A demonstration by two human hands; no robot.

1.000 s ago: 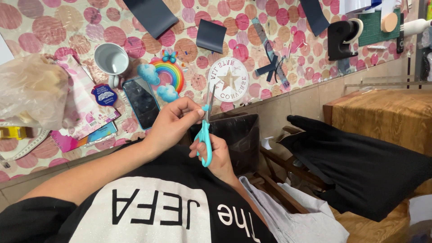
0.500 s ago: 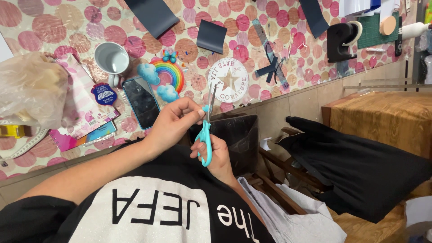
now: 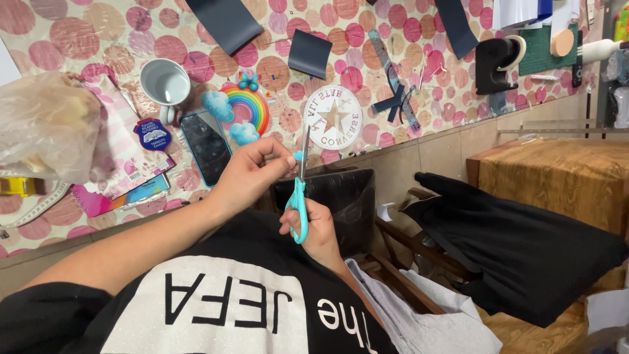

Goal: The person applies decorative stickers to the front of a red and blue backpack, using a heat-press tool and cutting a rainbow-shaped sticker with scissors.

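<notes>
The right hand [image 3: 314,229] grips a pair of turquoise-handled scissors [image 3: 301,196], its fingers threaded through the loops and closed around them, with the thin metal blades pointing up and away toward the worktop [image 3: 406,26], close together or only slightly parted. The left hand [image 3: 252,172] reaches in from the left, its fingers pinched shut on a tiny turquoise piece [image 3: 297,156] held right against the blades — whether the steel actually touches it cannot be told at this size. Both hands hang in front of the person's black shirt, just near of the worktop's edge, above a black bin lined with a bag [image 3: 341,196]. The worktop is covered in a pink and brown dotted cloth. On it, just far of the hands, lies a round white patch with a star [image 3: 333,120]; to its left sit a rainbow decoration with blue clouds [image 3: 246,111] and a dark phone [image 3: 206,147] lying flat, and farther left a grey mug [image 3: 166,84] and a pink notebook [image 3: 124,177]. A crumpled clear plastic bag [image 3: 46,124] fills the far left. Dark navy sheets [image 3: 310,52] lie along the far side, and a black tape dispenser [image 3: 496,62] stands to the right. A black garment [image 3: 517,242] is draped over a chair at the right — beside a wood-grain surface [image 3: 557,177].
</notes>
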